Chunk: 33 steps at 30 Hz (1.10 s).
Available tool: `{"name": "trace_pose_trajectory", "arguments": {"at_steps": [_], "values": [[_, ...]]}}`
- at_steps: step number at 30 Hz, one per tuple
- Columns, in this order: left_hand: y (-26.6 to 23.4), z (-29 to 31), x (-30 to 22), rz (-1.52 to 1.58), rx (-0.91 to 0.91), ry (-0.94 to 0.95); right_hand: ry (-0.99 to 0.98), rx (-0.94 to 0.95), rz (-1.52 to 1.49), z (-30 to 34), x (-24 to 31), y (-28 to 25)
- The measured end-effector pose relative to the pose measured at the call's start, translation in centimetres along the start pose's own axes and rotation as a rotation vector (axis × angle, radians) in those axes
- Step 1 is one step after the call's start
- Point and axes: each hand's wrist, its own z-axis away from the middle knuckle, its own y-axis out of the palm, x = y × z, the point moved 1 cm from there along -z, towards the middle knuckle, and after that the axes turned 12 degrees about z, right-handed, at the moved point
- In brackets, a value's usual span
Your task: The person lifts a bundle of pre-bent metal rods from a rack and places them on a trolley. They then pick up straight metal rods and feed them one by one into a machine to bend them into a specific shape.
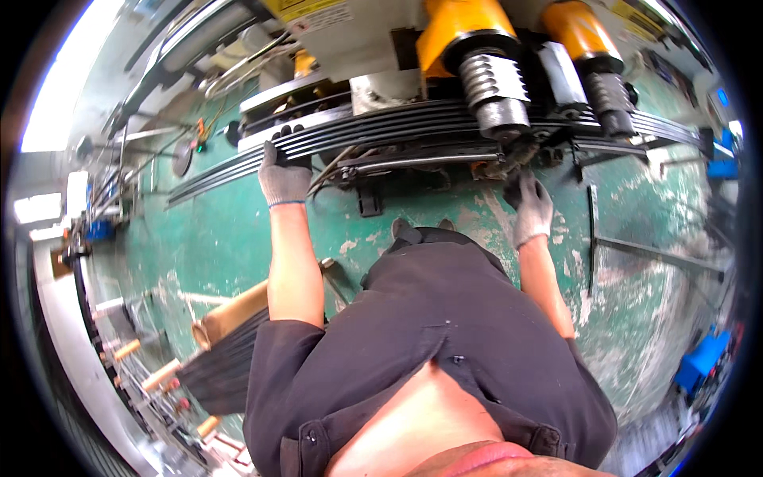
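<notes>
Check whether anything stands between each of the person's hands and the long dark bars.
Nothing visible stands between the left hand and the long dark bars, which it grips. In this view, a grimy machine part lies between the right hand and the bars, just below the ribbed metal cylinder.

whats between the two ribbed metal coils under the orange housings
In the head view, a silvery metal block sits between the left coil and the right coil.

Bars under rams, roll left, stand right
</notes>
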Motion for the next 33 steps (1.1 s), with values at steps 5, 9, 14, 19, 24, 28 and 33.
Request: {"name": "trace_pose_trajectory", "arguments": {"at_steps": [5, 9, 14, 19, 24, 28, 33], "values": [[-1.4, -1.0, -0.9, -0.124, -0.077, 0.049, 0.145, -0.063, 0.079, -0.2, -4.7, -4.1], [-0.6, 0.7, 2.4, -0.355, 0.016, 0.059, 0.172, -0.009, 0.114, -1.1, -5.4, -3.6], [1.3, 3.2, 5.1, -0.095, -0.05, -0.151, 0.121, 0.072, 0.157, -2.8, -6.0, -2.2], [1.4, 2.3, -0.6, 0.109, -0.008, -0.163, 0.151, 0.033, 0.158, -2.7, -10.2, -3.1], [-3.0, -1.7, -18.2, 0.042, 0.04, 0.076, 0.273, -0.187, 0.188, 0.1, -18.3, -5.1], [-7.6, -5.8, -31.6, -0.011, -0.142, 0.339, 0.5, -0.268, 0.28, 5.3, -22.2, -7.4], [-9.0, -8.7, -39.0, -0.049, -0.297, 0.396, 0.682, -0.418, 0.451, 9.3, -26.1, -9.2]]}}
